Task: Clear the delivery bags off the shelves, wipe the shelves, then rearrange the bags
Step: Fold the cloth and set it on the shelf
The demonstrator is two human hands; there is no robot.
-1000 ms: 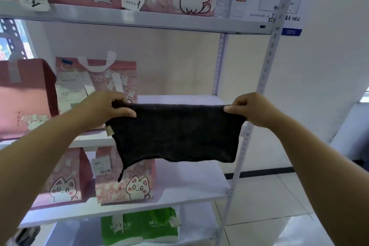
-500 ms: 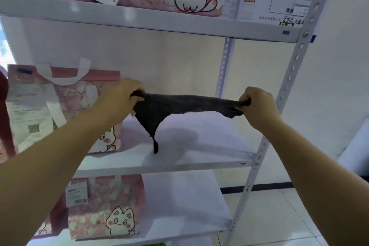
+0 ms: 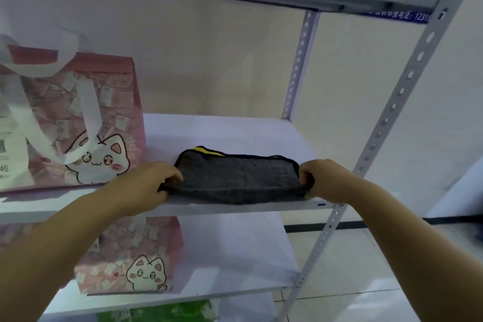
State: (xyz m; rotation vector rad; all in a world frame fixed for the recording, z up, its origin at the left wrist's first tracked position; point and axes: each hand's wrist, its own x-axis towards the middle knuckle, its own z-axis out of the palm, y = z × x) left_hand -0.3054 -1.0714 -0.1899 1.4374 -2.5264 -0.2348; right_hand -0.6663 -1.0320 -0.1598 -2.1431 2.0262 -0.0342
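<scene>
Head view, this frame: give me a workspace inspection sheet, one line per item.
Surface: white middle shelf, right part bare apart from the cloth.
Job's things: dark cloth lying flat at the shelf's front edge; pink cat bag upright on the same shelf, left of it; second pink bag on the shelf below.
Clutter: green bag lower down, partly seen.
Grips: left hand and right hand each pinch one end of the cloth.
Cables: nothing seen.
Surroundings: perforated metal upright, beige wall, tiled floor.
</scene>
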